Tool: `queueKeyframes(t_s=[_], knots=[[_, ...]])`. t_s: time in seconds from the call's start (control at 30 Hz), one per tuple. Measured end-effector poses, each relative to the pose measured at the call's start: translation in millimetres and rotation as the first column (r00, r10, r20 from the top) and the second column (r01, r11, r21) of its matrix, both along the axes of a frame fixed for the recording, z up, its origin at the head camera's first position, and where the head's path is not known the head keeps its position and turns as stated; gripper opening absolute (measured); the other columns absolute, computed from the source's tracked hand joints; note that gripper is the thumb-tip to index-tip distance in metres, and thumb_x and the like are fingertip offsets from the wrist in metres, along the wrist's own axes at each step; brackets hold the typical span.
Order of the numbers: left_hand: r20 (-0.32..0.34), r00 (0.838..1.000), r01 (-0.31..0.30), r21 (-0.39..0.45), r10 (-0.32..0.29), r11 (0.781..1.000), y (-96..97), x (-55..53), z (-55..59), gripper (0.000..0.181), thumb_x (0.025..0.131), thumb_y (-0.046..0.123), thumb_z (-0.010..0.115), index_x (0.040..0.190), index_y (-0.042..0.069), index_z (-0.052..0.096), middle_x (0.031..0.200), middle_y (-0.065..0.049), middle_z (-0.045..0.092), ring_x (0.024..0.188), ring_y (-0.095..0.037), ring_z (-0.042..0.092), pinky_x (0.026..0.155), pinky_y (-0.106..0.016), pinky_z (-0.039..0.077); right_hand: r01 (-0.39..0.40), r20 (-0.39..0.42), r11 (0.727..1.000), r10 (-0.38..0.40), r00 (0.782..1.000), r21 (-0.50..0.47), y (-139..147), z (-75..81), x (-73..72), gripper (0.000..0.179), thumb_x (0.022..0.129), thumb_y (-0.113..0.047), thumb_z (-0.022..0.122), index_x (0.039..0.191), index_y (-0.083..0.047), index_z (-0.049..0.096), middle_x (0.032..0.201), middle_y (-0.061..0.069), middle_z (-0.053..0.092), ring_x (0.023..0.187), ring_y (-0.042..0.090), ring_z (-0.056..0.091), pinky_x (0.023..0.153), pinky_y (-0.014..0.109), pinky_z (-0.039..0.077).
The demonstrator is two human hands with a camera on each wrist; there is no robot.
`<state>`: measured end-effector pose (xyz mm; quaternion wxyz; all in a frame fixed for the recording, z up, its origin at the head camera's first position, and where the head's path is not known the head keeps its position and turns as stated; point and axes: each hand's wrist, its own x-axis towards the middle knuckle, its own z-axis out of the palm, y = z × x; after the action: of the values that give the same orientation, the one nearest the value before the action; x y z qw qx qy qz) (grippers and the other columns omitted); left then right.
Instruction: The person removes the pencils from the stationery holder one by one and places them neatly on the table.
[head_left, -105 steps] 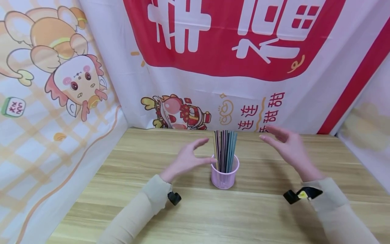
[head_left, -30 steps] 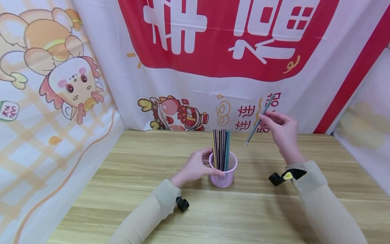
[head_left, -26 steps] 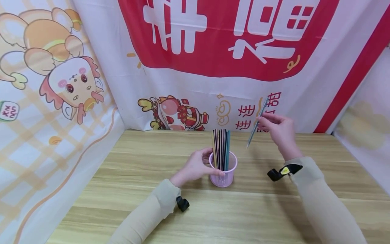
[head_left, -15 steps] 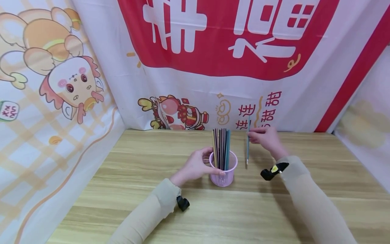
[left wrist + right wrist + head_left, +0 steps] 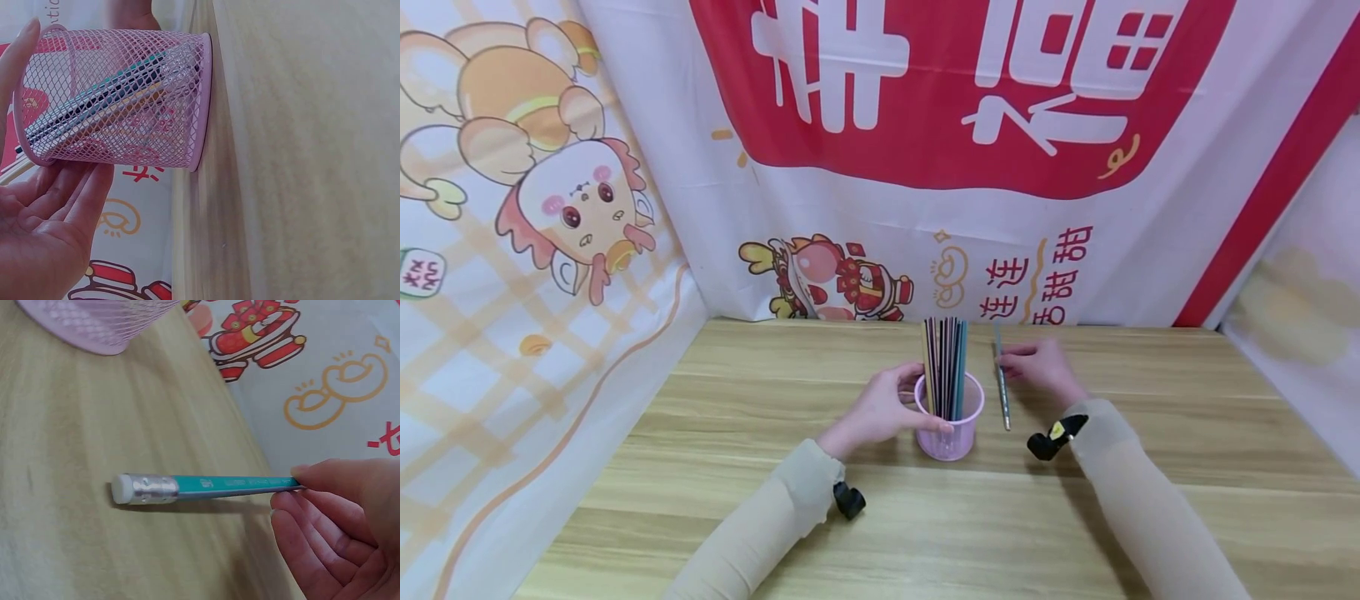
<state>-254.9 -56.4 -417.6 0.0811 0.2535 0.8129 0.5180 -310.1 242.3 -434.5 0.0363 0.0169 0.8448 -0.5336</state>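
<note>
two beige sleeves [image 5: 760,532] nearest, reaching in over a wood-grain table [image 5: 925,550]; black wrist cameras [image 5: 850,501] at the cuffs. left hand [image 5: 876,410] curled round a pink mesh cup [image 5: 947,442], thumb on the near side, fingers behind. cup upright on the table, a bundle of pencils [image 5: 943,358] standing in its left part, teal, dark and yellowish.

right hand [image 5: 1041,367], a little blurred, pinching one teal pencil [image 5: 1003,392] between thumb and fingers. pencil just right of the cup, not touching it, its white eraser [image 5: 125,489] pointing back toward the person. lettering on the barrel too small to read. cannot tell if the eraser end meets the table.

beyond: white back cloth [image 5: 865,204] at the table's far edge, with a large red panel [image 5: 940,150] and white characters. left, an orange-checked side cloth [image 5: 467,417] with a cartoon animal.
</note>
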Motion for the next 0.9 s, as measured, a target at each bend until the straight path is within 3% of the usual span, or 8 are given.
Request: queueKeyframes(t_s=[0.23,0.53,0.9], knots=[[-0.007,1.0,-0.006,-0.025,0.005,1.0,-1.0,0.4,0.8,0.091,0.066,0.032,0.098,0.142,0.006,0.055,0.129,-0.002,0.065,0.113,-0.014,0.063,0.099,-0.031,0.051,0.06,0.094,0.998,-0.059,0.994,-0.008,-5,-7.8,-4.5,0.031,0.09,-0.01,0.077,0.118,0.002,0.07,0.099,0.014,0.074,0.078,0.02,0.072,0.072,0.03,0.062],[-0.015,1.0,-0.007,-0.037,0.007,0.999,-1.0,-0.1,0.3,0.094,0.067,0.033,0.098,0.144,0.004,0.053,0.131,-0.004,0.064,0.113,-0.014,0.063,0.1,-0.031,0.051,0.104,0.076,0.991,-0.11,0.991,0.081,-10,-9.2,-5.9,0.028,0.089,-0.011,0.078,0.114,0.0,0.073,0.098,0.013,0.074,0.077,0.019,0.071,0.069,0.029,0.061],[-0.008,1.0,0.012,-0.01,-0.012,1.0,-1.0,-0.4,0.3,0.086,0.068,0.029,0.097,0.141,0.007,0.057,0.128,0.0,0.066,0.112,-0.013,0.063,0.098,-0.03,0.052,0.146,0.07,0.986,-0.152,0.986,0.079,-13,-10.7,-5.3,0.028,0.089,-0.01,0.079,0.114,0.001,0.073,0.1,0.016,0.073,0.077,0.019,0.07,0.068,0.028,0.061]])
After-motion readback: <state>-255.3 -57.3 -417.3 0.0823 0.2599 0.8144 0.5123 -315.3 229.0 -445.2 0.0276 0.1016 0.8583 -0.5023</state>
